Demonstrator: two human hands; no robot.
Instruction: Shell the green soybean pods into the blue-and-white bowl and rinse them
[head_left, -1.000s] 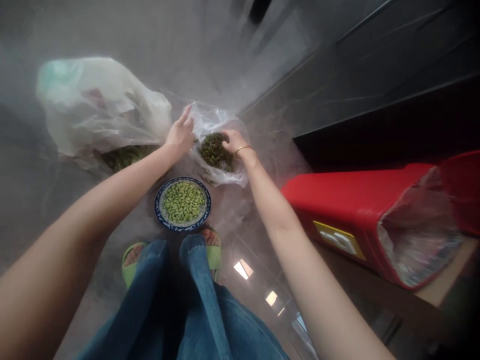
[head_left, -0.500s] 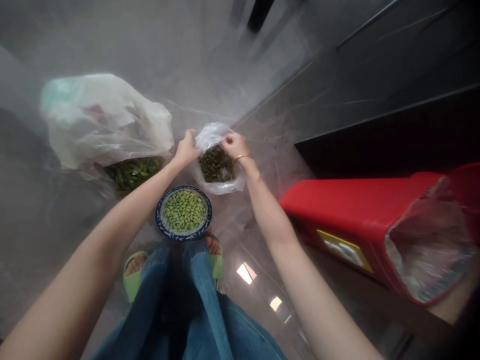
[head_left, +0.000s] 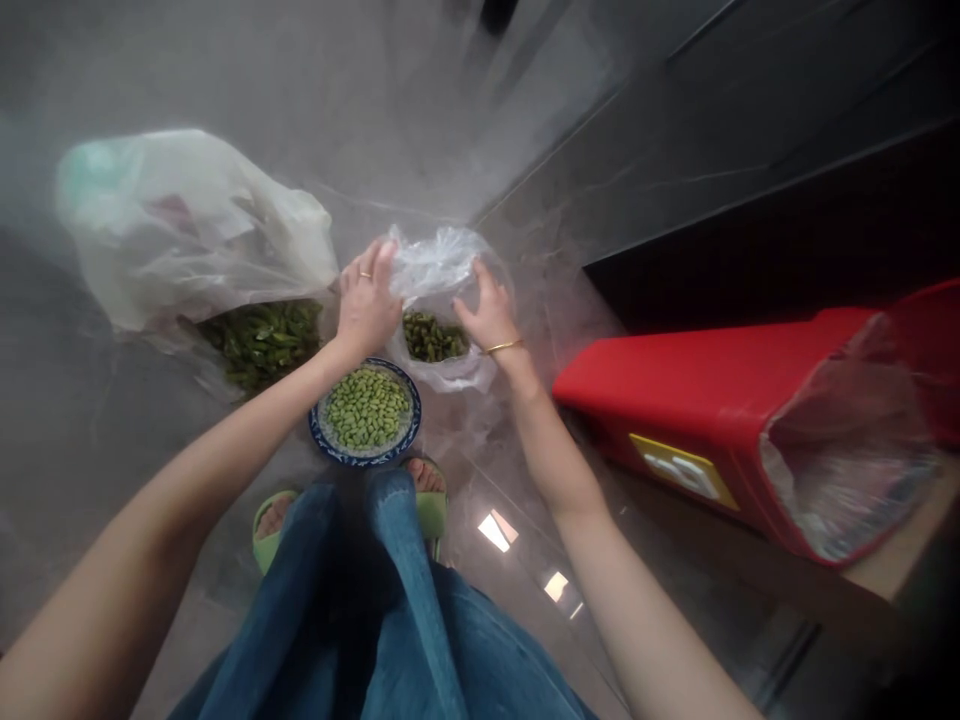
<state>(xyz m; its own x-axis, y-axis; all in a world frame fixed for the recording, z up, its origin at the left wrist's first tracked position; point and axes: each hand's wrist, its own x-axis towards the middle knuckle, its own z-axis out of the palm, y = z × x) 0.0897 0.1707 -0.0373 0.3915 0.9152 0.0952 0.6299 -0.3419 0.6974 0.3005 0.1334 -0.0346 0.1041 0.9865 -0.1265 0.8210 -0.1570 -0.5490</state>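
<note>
A clear plastic bag (head_left: 439,255) sits on the floor in front of me, its far side crumpled and partly folded over dark green pods or shells (head_left: 431,337). My left hand (head_left: 369,305) is against the bag's left edge, its fingers stretched out and thumb apart. At the right edge, my right hand (head_left: 489,315) has thumb and fingers spread, touching the plastic. Close to my feet stands a blue-and-white patterned dish (head_left: 318,432) filled with shelled green beans (head_left: 367,408). Left of my left hand, a larger white plastic bag (head_left: 202,225) lies open with green pods (head_left: 262,340) at its mouth.
A red bin (head_left: 690,375) with a plastic liner and a yellow label lies to the right, its opening facing right. Behind it runs a dark wall or cabinet (head_left: 750,240). My feet in green slippers (head_left: 431,512) stand just before the dish.
Both hands have loosened from pinching the bag's rim to spread fingers. The bag's far side has come down toward me, covering more of the pods. The view has shifted slightly.
</note>
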